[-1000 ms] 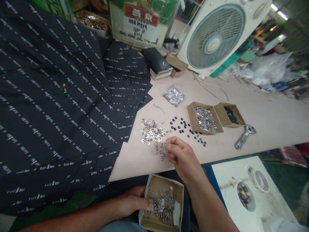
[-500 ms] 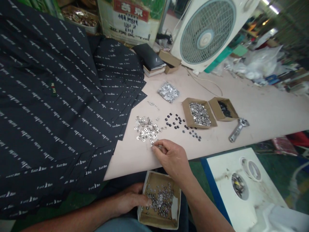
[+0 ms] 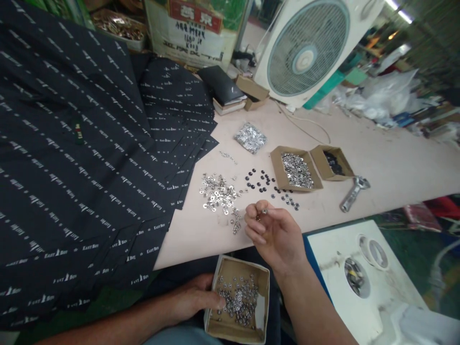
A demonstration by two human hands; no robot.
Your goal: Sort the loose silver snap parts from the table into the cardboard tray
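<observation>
My left hand [image 3: 201, 299] grips the left wall of a small cardboard box [image 3: 266, 282], its thumb over the rim. Loose metal snap fasteners [image 3: 239, 299] lie inside that box. Palm turned up, my right hand [image 3: 276, 230] is above the table edge, with a small metal snap fastener [image 3: 265, 211] pinched between thumb and fingertips. More small metal pieces seem to sit in its curled fingers. Left of it, a heap of silvery snap parts [image 3: 219, 194] spreads over the table, and a smaller cluster of snaps [image 3: 236, 221] lies nearer the edge.
Black snap caps [image 3: 260, 182] are scattered before a box of silver snaps [image 3: 297, 170] and a box of black parts [image 3: 334, 163]. A metal hand tool [image 3: 354, 194] lies rightward. Printed dark fabric [image 3: 89, 167] covers the left; a fan [image 3: 305, 57] stands behind.
My right hand has lifted from the snaps, moved right and turned palm up with a snap in its fingertips. The small cluster is now uncovered. My left hand and the box stay put.
</observation>
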